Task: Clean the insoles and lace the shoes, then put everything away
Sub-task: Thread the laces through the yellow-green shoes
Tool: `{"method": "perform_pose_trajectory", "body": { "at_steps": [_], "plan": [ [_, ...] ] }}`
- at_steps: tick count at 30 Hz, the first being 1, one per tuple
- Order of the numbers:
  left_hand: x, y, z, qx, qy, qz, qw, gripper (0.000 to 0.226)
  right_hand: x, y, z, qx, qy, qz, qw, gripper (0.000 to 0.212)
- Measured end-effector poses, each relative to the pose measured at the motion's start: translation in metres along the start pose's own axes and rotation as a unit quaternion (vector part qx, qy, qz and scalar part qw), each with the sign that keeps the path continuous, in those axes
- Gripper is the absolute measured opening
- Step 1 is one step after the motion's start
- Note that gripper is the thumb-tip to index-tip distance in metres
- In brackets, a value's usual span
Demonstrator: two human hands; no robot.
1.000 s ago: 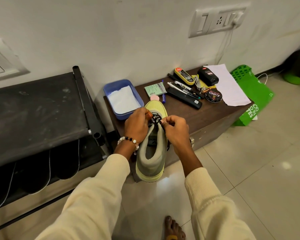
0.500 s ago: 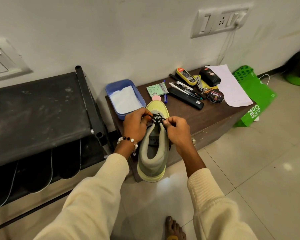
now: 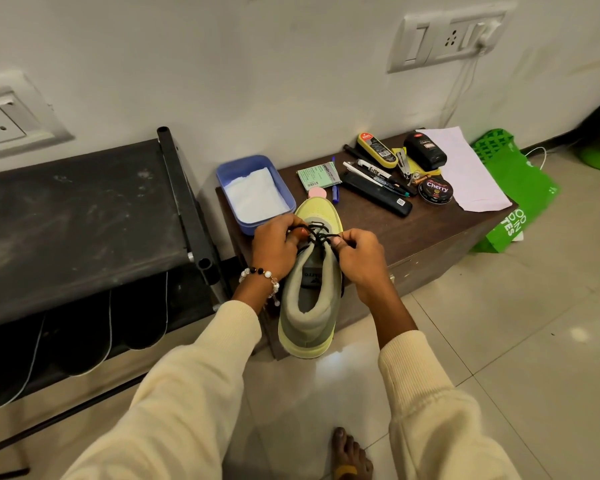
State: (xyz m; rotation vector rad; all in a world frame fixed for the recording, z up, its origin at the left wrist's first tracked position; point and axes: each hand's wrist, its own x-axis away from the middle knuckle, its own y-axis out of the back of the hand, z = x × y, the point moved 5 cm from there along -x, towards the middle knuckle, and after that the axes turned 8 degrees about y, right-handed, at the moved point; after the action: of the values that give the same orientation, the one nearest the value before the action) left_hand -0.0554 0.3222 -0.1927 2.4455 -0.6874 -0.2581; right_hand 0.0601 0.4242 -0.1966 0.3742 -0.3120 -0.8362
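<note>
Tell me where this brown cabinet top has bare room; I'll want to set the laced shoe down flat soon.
The freest patch on the cabinet top is its front right part, bordered by the black remote, the polish tin, the white paper and the front edge. The back strip is crowded with pens and polishes; the blue tray fills the left corner beside the shoe.

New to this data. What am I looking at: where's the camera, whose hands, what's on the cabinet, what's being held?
There is no robot. A person wears one wide-angle camera on the head, looking down at their own arms, so this is the only view. The left hand and the right hand each pinch the black lace of a green-and-yellow shoe, whose toe rests on a low brown cabinet. Also on the cabinet: a blue tray holding something white, a round polish tin, polish bottles, pens and a sheet of paper. A dark shoe rack stands to the left.
</note>
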Motion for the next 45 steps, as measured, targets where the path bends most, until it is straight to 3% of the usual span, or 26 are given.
{"method": "perform_pose_trajectory", "body": {
  "at_steps": [7, 10, 12, 18, 25, 32, 40, 45],
  "plan": [
    [-0.001, 0.001, 0.002, 0.0, 0.051, -0.001, 0.999, 0.016, -0.001, 0.003, -0.005, -0.066, -0.029, -0.042, 0.997, 0.007],
    [0.0, 0.008, 0.004, 0.098, 0.104, 0.001, 0.99, 0.006, -0.001, 0.009, -0.008, -0.12, -0.048, -0.061, 0.99, 0.006],
    [0.002, 0.012, 0.002, 0.127, 0.121, 0.018, 0.984, 0.005, -0.002, 0.013, -0.005, -0.094, -0.035, -0.037, 0.994, 0.007],
    [0.01, 0.014, -0.008, 0.018, 0.027, 0.101, 0.994, 0.016, 0.0, 0.016, 0.009, -0.035, 0.036, 0.042, 0.998, 0.019],
    [0.013, 0.012, -0.009, 0.035, 0.015, 0.054, 0.998, 0.013, -0.001, 0.01, 0.014, 0.055, 0.09, 0.067, 0.992, 0.036],
    [0.008, 0.01, -0.009, -0.039, 0.014, 0.061, 0.997, 0.014, 0.003, 0.007, 0.022, 0.136, 0.108, 0.064, 0.983, 0.014],
    [0.009, 0.018, -0.006, -0.012, 0.004, 0.107, 0.994, 0.016, 0.001, 0.01, 0.018, 0.119, 0.111, 0.089, 0.983, 0.02],
    [0.009, 0.017, -0.003, -0.001, 0.029, 0.064, 0.998, 0.015, 0.001, 0.009, 0.018, 0.108, 0.104, 0.07, 0.986, 0.017]
  ]
}}
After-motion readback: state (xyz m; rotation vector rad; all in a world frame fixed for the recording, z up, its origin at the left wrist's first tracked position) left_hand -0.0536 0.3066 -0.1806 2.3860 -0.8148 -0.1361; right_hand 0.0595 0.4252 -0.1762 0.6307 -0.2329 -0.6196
